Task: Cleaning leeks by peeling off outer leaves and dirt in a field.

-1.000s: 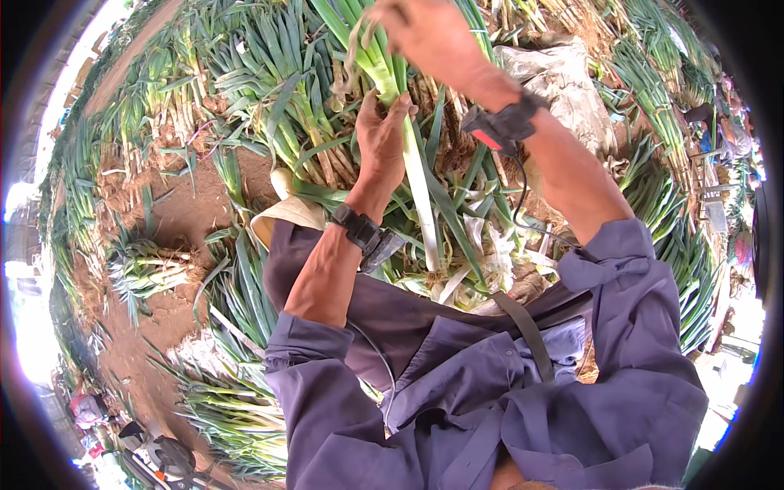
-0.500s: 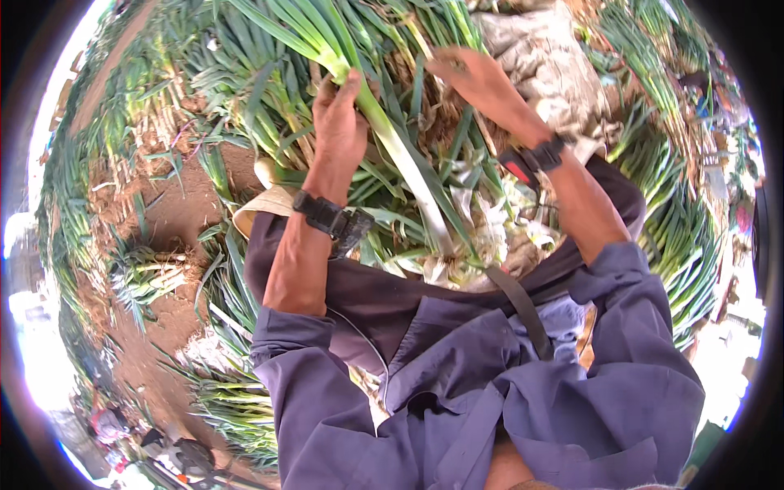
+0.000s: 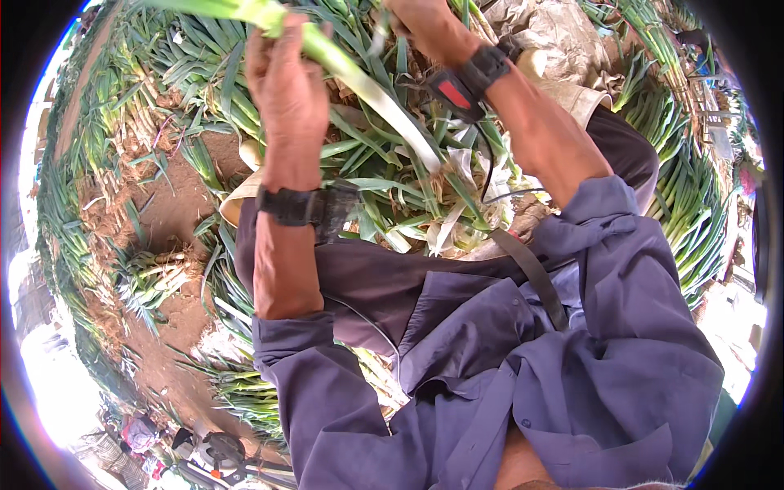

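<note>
My left hand (image 3: 287,77) grips a leek (image 3: 359,79) where its green leaves meet the stalk. The white root end slants down to the right, above my lap, and the leaves run out of the top left of the picture. Near the top edge, my right hand (image 3: 426,28) has its fingers curled together. A thin, pale, blurred strip hangs beside those fingertips, and I cannot make out what it is. Below the held leek lies a heap of stripped leaves and pale peelings (image 3: 457,233) between my legs.
Piles of leeks (image 3: 208,61) spread ahead and to the left, with more leeks (image 3: 682,220) on the right. A crumpled beige sack (image 3: 555,41) lies ahead right. Brown soil (image 3: 167,343) shows on the left. A dark strap (image 3: 531,273) crosses my lap.
My left hand has moved the leek up and left, tilting it flatter. My right hand has moved up and left, nearer the leek. The pale strip now shows beside its fingers.
</note>
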